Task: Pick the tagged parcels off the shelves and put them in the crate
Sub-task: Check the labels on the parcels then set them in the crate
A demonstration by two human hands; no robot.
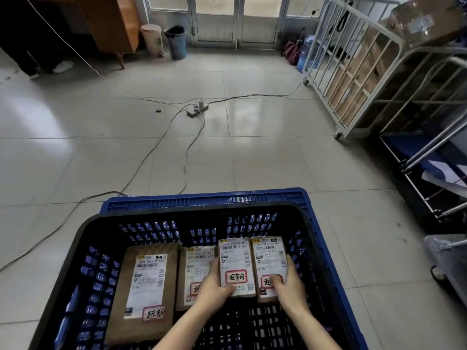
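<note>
Left hand [214,286] grips one parcel [235,261], right hand [290,284] grips its neighbour [269,256]. Both run lengthwise away from me in the crate [83,248], probably touching.

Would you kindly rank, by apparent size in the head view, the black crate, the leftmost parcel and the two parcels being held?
1. black crate
2. leftmost parcel
3. A732 parcel and B238 parcel look alike, side by side; I would not rank them.

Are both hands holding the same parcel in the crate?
No, the left hand grips the A732 parcel while the right hand grips the B238 parcel beside it.
</note>
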